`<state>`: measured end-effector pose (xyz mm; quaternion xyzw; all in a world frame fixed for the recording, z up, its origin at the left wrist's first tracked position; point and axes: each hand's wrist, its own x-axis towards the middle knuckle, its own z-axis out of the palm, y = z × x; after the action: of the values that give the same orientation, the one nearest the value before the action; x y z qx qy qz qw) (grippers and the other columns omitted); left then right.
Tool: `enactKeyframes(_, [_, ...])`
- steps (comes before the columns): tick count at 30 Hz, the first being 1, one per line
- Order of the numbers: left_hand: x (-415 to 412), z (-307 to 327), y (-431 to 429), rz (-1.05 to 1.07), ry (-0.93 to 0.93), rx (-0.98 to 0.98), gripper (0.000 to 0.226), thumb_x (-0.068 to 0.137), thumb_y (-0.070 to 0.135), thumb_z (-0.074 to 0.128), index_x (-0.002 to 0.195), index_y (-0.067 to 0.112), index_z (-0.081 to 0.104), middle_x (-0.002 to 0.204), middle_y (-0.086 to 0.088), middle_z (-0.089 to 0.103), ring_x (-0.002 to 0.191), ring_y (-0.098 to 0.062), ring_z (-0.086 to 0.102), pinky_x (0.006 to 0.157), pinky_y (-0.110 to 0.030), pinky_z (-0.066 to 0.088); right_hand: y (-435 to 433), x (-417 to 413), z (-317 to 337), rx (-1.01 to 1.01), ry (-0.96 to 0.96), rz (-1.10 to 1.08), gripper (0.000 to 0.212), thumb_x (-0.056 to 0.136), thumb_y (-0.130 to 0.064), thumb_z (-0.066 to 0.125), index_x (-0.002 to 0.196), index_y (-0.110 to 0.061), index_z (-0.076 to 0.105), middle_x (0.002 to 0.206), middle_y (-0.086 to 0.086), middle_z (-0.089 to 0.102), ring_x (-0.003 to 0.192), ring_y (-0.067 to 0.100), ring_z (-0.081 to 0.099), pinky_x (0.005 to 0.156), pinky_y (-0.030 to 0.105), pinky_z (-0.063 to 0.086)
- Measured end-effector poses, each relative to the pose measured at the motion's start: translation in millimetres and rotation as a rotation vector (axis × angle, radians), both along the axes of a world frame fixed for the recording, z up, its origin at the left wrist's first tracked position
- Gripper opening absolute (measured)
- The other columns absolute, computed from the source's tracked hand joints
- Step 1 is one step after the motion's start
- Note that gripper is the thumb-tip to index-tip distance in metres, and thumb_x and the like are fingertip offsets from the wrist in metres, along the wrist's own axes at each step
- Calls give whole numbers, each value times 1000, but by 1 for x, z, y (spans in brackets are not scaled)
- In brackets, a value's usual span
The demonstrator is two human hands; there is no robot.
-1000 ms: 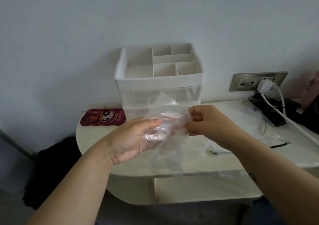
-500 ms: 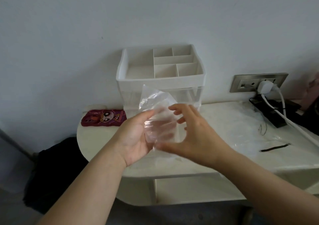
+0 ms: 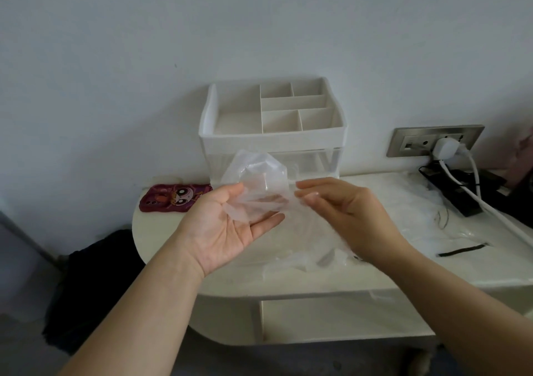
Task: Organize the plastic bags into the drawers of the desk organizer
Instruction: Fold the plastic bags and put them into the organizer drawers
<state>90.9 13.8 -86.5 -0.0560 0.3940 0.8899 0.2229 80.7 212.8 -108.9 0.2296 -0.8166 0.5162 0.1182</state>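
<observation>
Two loose-fingered hands: left hand [image 3: 227, 228] cradles the clear plastic bag [image 3: 259, 181], right hand [image 3: 346, 217] touches its edge.

A crumpled clear plastic bag [image 3: 259, 185] lies across the upturned left hand [image 3: 227, 231], with the right hand [image 3: 340, 211] reaching its fingertips to the bag's edge. Behind them, a white compartmented desk organizer [image 3: 274, 142] stands on a cream round-ended desk [image 3: 155, 231].

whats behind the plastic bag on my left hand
The desk organizer: its clear drawer front shows beside and faintly through the plastic bag resting on the left hand. The bag's folds hide the lower drawers and any contents.
</observation>
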Motion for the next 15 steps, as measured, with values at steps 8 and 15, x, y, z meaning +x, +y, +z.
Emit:
enactKeyframes(8, [-2,-4,-7,-96,104,-39,43,91,22,41,126,0,55,122,-24,61,110,-36,62,81,-46,56,19,-7,10,-375,-355,83,22,75,-36,62,83,-25,79,87,5,75,82,18,71,75,20,54])
enactKeyframes(15, [-2,-9,-14,-90,230,-372,34,78,22,61,105,4,71,72,0,65,67,-11,66,66,-29,58,28,-18,9,-758,-614,21,26,97,-15,46,81,-7,65,74,9,71,63,17,68,53,23,53])
